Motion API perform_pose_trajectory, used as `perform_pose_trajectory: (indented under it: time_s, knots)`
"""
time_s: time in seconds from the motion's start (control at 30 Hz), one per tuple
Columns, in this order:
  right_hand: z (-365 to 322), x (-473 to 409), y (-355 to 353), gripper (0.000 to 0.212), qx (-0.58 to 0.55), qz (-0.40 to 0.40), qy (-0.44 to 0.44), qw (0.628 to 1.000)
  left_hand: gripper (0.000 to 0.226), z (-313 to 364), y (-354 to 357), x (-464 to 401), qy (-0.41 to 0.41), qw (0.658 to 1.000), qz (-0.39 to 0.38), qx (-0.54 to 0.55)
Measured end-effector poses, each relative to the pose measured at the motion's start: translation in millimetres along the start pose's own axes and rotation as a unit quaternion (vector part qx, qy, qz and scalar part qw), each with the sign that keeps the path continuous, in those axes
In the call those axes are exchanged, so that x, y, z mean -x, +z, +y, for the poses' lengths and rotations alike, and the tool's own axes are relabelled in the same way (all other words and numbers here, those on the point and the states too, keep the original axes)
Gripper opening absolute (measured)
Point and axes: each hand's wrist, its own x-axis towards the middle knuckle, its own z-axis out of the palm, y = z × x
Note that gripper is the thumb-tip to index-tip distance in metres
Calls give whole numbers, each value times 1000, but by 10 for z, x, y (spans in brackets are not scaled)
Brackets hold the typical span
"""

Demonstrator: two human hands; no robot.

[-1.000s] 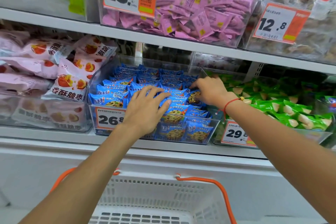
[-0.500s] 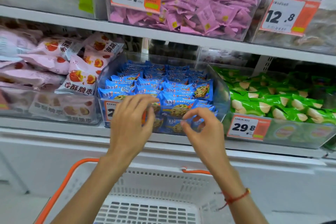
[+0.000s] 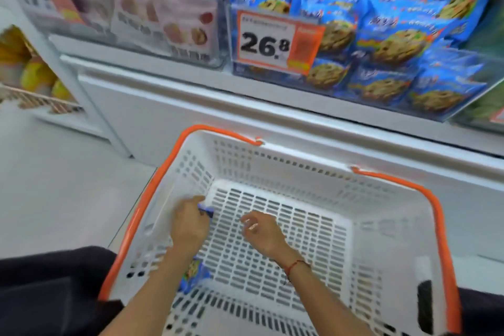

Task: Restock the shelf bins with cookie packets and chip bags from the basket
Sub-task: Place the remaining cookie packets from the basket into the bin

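— Both hands have come down from the shelf bin into the basket point(image 3: 321, 183) since half a second ago, and the view has tipped down with them.

— What is the left hand point(image 3: 189, 225) doing?

— It is low in the basket's left corner, fingers curled around a blue cookie packet point(image 3: 206, 210); only a small blue end of it pokes out past the fingertips, against the slotted floor.

— And the right hand point(image 3: 261, 232)?

— It is just beside the left, over the middle-left of the floor, fingers loosely bent. Something pale shows at the fingertips, but blur hides whether it grasps anything; I cannot tell.

— Any other packets down there?

— One more, a second blue packet point(image 3: 195, 275), lies on the basket floor under the left forearm, partly hidden by it, nearer the person than the gripped one.

— And the shelf?

— The cookie bin point(image 3: 387, 43), with its 26.8 price tag point(image 3: 278, 42), sits above the basket, packed with blue packets. Pink bags point(image 3: 174, 16) fill the bin to its left.
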Motion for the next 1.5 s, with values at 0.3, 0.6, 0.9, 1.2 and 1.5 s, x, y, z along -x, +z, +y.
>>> perform_pose_trajectory:
  time_s: [0.3, 0.6, 0.9, 1.2, 1.5]
  knots:
    - [-206, -649, 618, 49, 16, -110, -7, 994, 44, -232, 236, -325, 203, 827, -71, -520]
    - [-32, -761, 649, 39, 38, -68, -57, 995, 41, -74, 159, -370, 141, 902, -93, -397]
    - [-271, -263, -752, 48, -62, -94, -22, 993, 50, 672, 18, -353, -46, 983, -175, -23]
    - [-794, 473, -2008, 28, -77, -151, -11, 985, 54, 1448, -434, 126, 87, 922, -359, 111]
    - [-1295, 1276, -2697, 27, 42, 14, -176, 983, 21, 2211, -707, 691, 315, 884, -210, 273]
